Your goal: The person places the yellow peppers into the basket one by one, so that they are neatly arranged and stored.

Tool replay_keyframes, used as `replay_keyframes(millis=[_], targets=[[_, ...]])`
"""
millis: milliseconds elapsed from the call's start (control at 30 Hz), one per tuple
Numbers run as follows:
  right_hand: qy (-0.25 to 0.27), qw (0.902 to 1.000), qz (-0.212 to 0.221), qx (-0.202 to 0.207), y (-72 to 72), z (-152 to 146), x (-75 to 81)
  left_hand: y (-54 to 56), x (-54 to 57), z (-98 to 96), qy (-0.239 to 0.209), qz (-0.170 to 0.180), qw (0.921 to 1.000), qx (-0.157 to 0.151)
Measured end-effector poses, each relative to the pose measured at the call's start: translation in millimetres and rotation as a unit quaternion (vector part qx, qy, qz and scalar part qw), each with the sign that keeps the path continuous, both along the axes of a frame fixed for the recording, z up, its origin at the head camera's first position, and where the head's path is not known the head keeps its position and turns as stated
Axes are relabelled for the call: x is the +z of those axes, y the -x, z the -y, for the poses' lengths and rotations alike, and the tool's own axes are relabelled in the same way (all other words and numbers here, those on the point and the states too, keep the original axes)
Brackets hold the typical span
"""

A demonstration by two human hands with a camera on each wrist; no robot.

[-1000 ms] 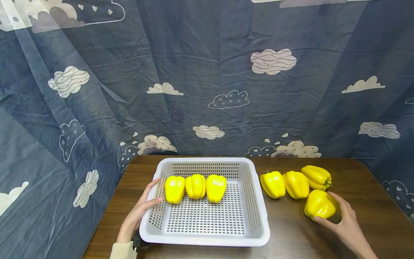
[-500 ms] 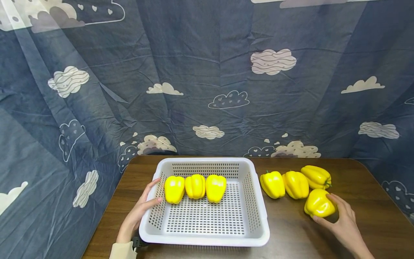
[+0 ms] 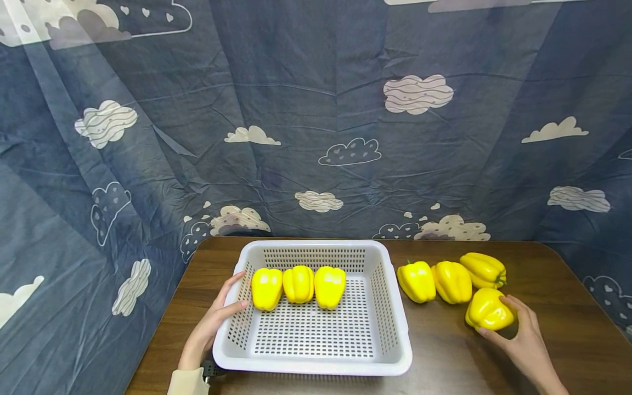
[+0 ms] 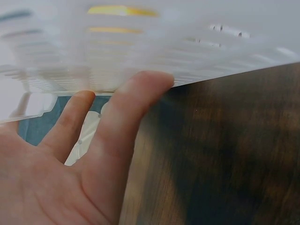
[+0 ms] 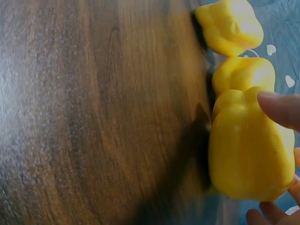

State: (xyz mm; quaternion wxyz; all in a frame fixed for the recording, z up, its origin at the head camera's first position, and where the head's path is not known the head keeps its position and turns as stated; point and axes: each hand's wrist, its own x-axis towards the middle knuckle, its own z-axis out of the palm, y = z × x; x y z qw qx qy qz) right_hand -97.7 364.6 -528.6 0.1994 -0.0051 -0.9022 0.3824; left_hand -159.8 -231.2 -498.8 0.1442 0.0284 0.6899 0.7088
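My left hand (image 3: 212,321) rests at the left side of a white slotted plastic basket (image 3: 311,368), thumb and fingers extended and spread. In the left wrist view, the thumb (image 4: 126,112) meets the basket's pale wall. Over on the right, my right hand (image 3: 525,340) grips a yellow bell pepper (image 3: 487,311) between thumb and fingers. The right wrist view has that pepper (image 5: 251,150) with the thumb (image 5: 281,110) on its upper part and fingertips at its lower end. Three more yellow bell peppers, the nearest to the basket being one pepper (image 3: 417,282), lie just behind it.
Three yellow bell peppers, with one pepper (image 3: 298,285) in the middle, form a row inside the basket towards the back. Brown wooden table (image 3: 444,356) lies under everything. A dark blue curtain (image 3: 316,175) with clouds hangs behind the table's far edge.
My right hand's fingers have drawn closer onto the pepper, which has tilted and shifted slightly. My left hand and the basket have stayed in place.
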Motion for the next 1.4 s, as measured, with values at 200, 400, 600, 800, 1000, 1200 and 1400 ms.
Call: replay_keyframes(millis=[200,400,600,800,1000,1200,1400], targets=[[-0.003,1.0,-0.004,-0.006,0.0,0,-1.5,-0.1,-0.1,0.9,0.001,-0.002,1.0,-0.001],[0.015,0.9998,0.004,-0.011,0.8,3,-2.5,0.9,0.2,1.2,0.007,-0.005,1.0,0.0],[0.018,0.9991,0.027,-0.026,0.0,2,0.1,1.9,0.7,0.0,0.015,-0.007,0.9998,0.004],[0.031,0.997,0.053,-0.048,-4.3,5,10.0,1.7,1.5,0.4,0.018,-0.005,0.9998,0.006],[0.049,0.9955,0.056,-0.059,-9.1,9,19.6,1.5,0.9,0.4,0.017,-0.002,0.9998,0.007],[0.052,0.9972,0.028,-0.046,-12.0,17,26.7,0.9,0.2,-0.1,0.013,0.0,0.9999,0.004],[0.051,0.9983,-0.021,-0.022,-11.6,28,37.3,0.5,0.0,-0.2,0.014,0.001,0.9999,0.005]])
